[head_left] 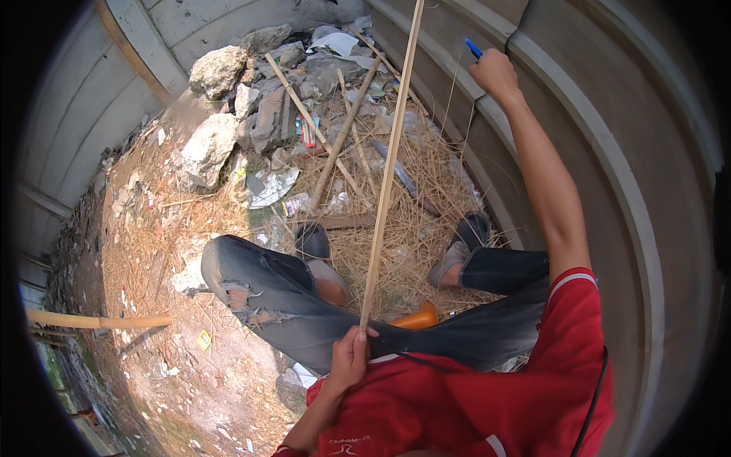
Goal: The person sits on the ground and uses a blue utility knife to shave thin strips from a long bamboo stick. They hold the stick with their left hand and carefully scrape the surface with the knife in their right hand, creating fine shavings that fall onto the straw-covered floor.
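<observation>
My left hand (351, 356), low at my waist, is closed round the bottom end of a long pale bamboo strip (391, 171). The strip rises between my knees and runs out past the upper edge of the view. Out to the far right, my right arm is stretched away, and my right hand (495, 75) is closed on a small blue object (473, 48). Only one end of it sticks out of the fist, so its kind is unclear. That hand is apart from the strip, close to the ribbed wall. Thin curly fibres (454, 84) hang beside it.
Straw and bamboo shavings (426, 167) cover the ground between my feet, with a long grey blade-like object (396, 169) among them. Bamboo sticks (346, 137) lean near rocks (209, 148) and litter. An orange object (417, 317) lies by my leg. A ribbed wall (609, 152) stands close on the right.
</observation>
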Tool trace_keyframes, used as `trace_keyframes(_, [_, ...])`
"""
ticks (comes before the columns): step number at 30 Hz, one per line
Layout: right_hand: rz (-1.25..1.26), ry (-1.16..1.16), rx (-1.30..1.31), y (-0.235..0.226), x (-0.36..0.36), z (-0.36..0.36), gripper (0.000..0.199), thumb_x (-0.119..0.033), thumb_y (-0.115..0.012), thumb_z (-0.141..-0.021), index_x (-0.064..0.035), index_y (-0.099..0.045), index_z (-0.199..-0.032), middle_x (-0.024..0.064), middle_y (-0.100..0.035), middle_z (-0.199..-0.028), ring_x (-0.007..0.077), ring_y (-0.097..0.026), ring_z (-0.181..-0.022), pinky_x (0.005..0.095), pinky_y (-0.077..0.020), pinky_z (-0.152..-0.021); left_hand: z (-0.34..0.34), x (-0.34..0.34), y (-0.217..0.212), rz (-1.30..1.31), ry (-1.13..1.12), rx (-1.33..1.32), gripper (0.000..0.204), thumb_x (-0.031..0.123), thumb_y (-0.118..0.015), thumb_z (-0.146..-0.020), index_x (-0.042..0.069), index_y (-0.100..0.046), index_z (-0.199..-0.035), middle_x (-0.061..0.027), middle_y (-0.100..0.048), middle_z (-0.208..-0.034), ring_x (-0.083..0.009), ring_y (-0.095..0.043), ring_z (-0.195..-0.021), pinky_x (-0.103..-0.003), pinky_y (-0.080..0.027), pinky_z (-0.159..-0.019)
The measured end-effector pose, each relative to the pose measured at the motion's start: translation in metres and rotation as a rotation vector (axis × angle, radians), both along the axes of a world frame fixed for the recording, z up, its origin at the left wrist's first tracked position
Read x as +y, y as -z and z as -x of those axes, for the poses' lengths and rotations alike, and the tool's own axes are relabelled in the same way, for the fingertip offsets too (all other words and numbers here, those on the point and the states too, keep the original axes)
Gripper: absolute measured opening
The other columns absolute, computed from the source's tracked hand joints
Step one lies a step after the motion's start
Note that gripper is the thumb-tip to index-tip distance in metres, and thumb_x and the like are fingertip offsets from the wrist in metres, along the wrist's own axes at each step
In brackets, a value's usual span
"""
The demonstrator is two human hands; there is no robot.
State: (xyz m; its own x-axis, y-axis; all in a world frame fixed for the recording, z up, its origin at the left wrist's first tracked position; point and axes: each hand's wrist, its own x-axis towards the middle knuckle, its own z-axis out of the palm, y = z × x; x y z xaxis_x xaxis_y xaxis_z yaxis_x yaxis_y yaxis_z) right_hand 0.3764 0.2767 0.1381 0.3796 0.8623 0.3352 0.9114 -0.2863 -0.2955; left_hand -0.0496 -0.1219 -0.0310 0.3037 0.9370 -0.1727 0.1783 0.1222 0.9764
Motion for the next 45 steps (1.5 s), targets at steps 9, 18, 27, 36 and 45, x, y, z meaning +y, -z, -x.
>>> trace_keyframes(9, [0.091, -0.394, 0.113, 0.009, -0.084, 0.092, 0.022, -0.017, -0.062, -0.078, 0.0044, -0.069, -0.076, 0.0284, -0.065, -0.071, 0.0462, -0.065, -0.074, 0.0513, -0.0533, -0.074, -0.031, 0.069, -0.028, -0.035, -0.121, -0.319, 0.039, 0.027, -0.038, -0.110, -0.002, -0.061, -0.117, 0.0064, -0.037, -0.055, -0.0038, -0.033, -0.046, -0.023, -0.028, -0.045])
trace_keyframes(18, [0.058, -0.771, 0.093, 0.044, -0.151, 0.149, 0.019, -0.015, -0.067, -0.077, 0.0015, -0.065, -0.069, 0.0250, -0.061, -0.065, 0.0450, -0.061, -0.064, 0.0519, -0.0500, -0.065, -0.048, 0.091, -0.037, 0.016, -0.233, -0.344, 0.043, 0.029, -0.046, -0.108, -0.001, -0.056, -0.137, 0.0048, -0.038, -0.057, -0.0032, -0.032, -0.047, -0.021, -0.026, -0.044])
trace_keyframes(27, [0.312, -0.866, 0.001, 0.077, -0.207, 0.188, 0.014, -0.016, -0.066, -0.075, -0.0036, -0.071, -0.078, 0.0214, -0.068, -0.074, 0.0415, -0.069, -0.071, 0.0508, -0.0557, -0.068, -0.062, 0.105, -0.049, 0.017, -0.325, -0.343, 0.038, 0.016, -0.054, -0.105, -0.001, -0.054, -0.139, 0.0077, -0.043, -0.065, -0.0013, -0.038, -0.051, -0.019, -0.029, -0.046])
trace_keyframes(36, [0.219, -0.796, -0.099, 0.113, -0.196, 0.203, 0.016, -0.015, -0.060, -0.081, -0.0047, -0.072, -0.076, 0.0198, -0.069, -0.074, 0.0368, -0.071, -0.071, 0.0477, -0.0558, -0.062, -0.062, 0.115, -0.028, -0.264, -0.427, -0.043, 0.043, 0.015, -0.057, -0.103, -0.013, -0.051, -0.136, 0.0033, -0.054, -0.072, -0.0019, -0.044, -0.062, -0.021, -0.035, -0.050])
trace_keyframes(45, [0.218, -0.615, -0.027, 0.106, -0.129, 0.168, 0.015, -0.014, -0.063, -0.078, -0.0022, -0.072, -0.081, 0.0225, -0.069, -0.076, 0.0425, -0.070, -0.074, 0.0510, -0.0557, -0.067, -0.072, 0.067, -0.034, -0.024, -0.352, -0.083, 0.039, 0.014, -0.057, -0.103, -0.010, -0.056, -0.133, 0.0062, -0.053, -0.073, -0.0011, -0.046, -0.065, -0.019, -0.035, -0.054])
